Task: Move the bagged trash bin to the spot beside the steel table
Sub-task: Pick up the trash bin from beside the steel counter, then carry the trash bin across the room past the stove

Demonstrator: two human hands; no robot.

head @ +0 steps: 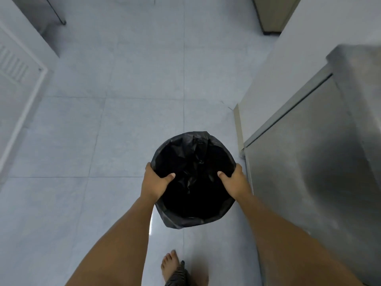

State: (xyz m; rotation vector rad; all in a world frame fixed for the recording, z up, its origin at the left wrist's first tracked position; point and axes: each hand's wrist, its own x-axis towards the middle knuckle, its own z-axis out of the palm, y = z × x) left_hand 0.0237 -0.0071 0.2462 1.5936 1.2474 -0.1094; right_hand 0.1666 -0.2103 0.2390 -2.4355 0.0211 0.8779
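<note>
Plainly, the first risk lay in your grip on the liner rather than on the bin itself: both thumbs pressed down inside the black bag (pixel 195 162), and if the plastic slid over the rim the trash bin (pixel 193 219) could have dropped out of your hands onto the tiled floor (pixel 103 131). I cannot tell whether the bin was lifted or resting on the tiles; only its mouth and the bag folded over it showed. A second risk, as I judge it, was your bare foot (pixel 170 265) just behind the bin, which a slip would have caught. A third was the steel table (pixel 309 162) close on the right, whose near corner the bin's right side could have knocked as you brought it in.

Your left hand (pixel 155 182) was curled shut over the left side of the rim, thumb hooked inside the bag and fingers wrapped down the outside, out of sight. The bin hung or stood between your forearms, near the table's front corner, with a narrow strip of floor between them. Your right hand (pixel 235 182) mirrored the left, closed on the right side of the rim, thumb inside, fingers hidden behind the bag, nearest the table's steel face
</note>
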